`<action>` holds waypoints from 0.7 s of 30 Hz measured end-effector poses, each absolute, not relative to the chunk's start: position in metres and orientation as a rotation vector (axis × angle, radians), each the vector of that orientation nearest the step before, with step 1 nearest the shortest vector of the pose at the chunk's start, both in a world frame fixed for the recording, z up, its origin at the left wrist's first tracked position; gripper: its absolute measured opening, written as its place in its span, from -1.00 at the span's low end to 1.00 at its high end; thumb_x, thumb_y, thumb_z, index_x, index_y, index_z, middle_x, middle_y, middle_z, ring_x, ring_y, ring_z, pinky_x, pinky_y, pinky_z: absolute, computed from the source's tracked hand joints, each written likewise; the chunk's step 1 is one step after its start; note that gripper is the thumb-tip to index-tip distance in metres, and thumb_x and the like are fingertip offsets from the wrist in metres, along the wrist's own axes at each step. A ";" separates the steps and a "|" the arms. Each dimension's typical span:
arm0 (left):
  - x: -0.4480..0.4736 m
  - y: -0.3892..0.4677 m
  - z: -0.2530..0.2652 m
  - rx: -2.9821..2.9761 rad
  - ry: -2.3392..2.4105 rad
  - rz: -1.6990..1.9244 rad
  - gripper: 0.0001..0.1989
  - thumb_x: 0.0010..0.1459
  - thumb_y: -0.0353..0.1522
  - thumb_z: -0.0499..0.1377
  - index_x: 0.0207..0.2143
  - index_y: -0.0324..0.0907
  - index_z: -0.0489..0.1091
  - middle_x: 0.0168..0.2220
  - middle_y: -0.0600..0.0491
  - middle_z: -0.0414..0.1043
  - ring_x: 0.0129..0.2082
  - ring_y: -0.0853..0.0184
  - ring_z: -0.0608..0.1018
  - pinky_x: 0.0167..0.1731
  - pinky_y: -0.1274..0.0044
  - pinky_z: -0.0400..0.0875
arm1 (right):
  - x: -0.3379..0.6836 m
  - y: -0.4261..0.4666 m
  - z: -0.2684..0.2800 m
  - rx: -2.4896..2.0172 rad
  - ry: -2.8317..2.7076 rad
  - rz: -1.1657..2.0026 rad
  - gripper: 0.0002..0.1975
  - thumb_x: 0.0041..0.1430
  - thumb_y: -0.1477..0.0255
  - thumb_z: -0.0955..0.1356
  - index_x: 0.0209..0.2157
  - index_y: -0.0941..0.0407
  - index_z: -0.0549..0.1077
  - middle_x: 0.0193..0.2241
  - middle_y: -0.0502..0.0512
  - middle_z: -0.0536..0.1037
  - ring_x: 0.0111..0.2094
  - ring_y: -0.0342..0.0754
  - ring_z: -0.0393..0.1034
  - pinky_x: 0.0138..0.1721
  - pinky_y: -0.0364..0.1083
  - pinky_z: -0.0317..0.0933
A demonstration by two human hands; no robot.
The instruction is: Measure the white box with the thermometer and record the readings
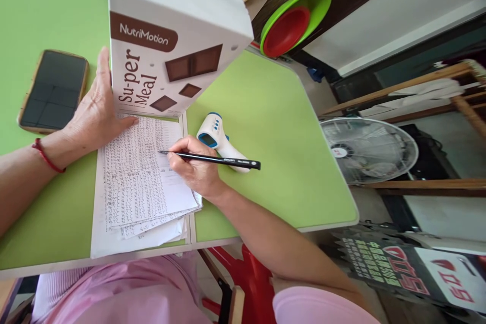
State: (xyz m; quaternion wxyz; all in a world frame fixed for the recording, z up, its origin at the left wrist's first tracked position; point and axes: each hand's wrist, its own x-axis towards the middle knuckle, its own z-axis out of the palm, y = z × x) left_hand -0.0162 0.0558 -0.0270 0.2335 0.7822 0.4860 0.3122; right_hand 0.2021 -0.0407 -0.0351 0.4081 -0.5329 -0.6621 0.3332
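My right hand [199, 172] grips a black pen [231, 161], its tip on or just above a sheet of paper [132, 177] filled with rows of handwriting. More sheets lie under that one. My left hand [94, 111] has its fingers stretched out along the left edge of a white NutriMotion box [136, 73], and its thumb rests on the top of the paper. The box stands upright behind the sheets. Just beyond my right hand lies a white and blue infrared thermometer [224, 142]. A smartphone [55, 92] in a tan case is left of my left hand.
Everything rests on a green table [296, 182] with a pale edge. Beyond it are a green basin [321, 7] with a red basin [284, 33], and a fan [368, 149] by a wooden frame. A red chair [252, 283] is under the near edge.
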 end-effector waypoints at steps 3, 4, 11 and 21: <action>-0.017 0.055 -0.027 2.154 1.317 0.876 -0.02 -0.12 -0.27 0.32 0.26 -0.34 -0.11 0.33 -0.39 -0.15 0.38 -0.15 -0.02 0.36 0.08 -0.09 | 0.202 -0.041 -0.035 -1.367 -1.689 0.824 -0.90 0.05 0.36 0.35 -0.48 0.03 0.33 -0.60 -0.10 0.41 -0.57 -0.19 0.22 -0.49 -0.12 0.23; -0.017 0.055 -0.027 2.157 1.316 0.876 -0.02 -0.11 -0.27 0.32 0.27 -0.34 -0.11 0.33 -0.38 -0.15 0.38 -0.14 -0.02 0.37 0.09 -0.08 | 0.202 -0.041 -0.034 -1.369 -1.698 0.815 -0.90 0.05 0.37 0.35 -0.48 0.03 0.33 -0.59 -0.09 0.41 -0.56 -0.19 0.22 -0.49 -0.12 0.23; -0.024 0.065 -0.039 2.237 1.259 0.845 0.12 -0.06 -0.18 0.30 0.34 -0.37 -0.32 0.37 -0.37 -0.26 0.41 -0.15 -0.09 0.36 0.08 -0.07 | 0.202 -0.040 -0.036 -1.280 -1.763 0.723 -0.89 0.07 0.42 0.33 -0.49 0.05 0.31 -0.61 -0.12 0.39 -0.59 -0.22 0.19 -0.54 -0.17 0.19; -0.019 0.059 -0.031 2.191 1.368 0.803 0.08 -0.03 -0.17 0.26 0.38 -0.23 -0.31 0.42 -0.14 -0.26 0.42 -0.01 -0.06 0.41 0.22 -0.04 | 0.203 -0.040 -0.039 -1.222 -1.753 0.628 -0.91 0.08 0.45 0.32 -0.48 0.06 0.32 -0.62 -0.13 0.40 -0.61 -0.24 0.21 -0.58 -0.20 0.17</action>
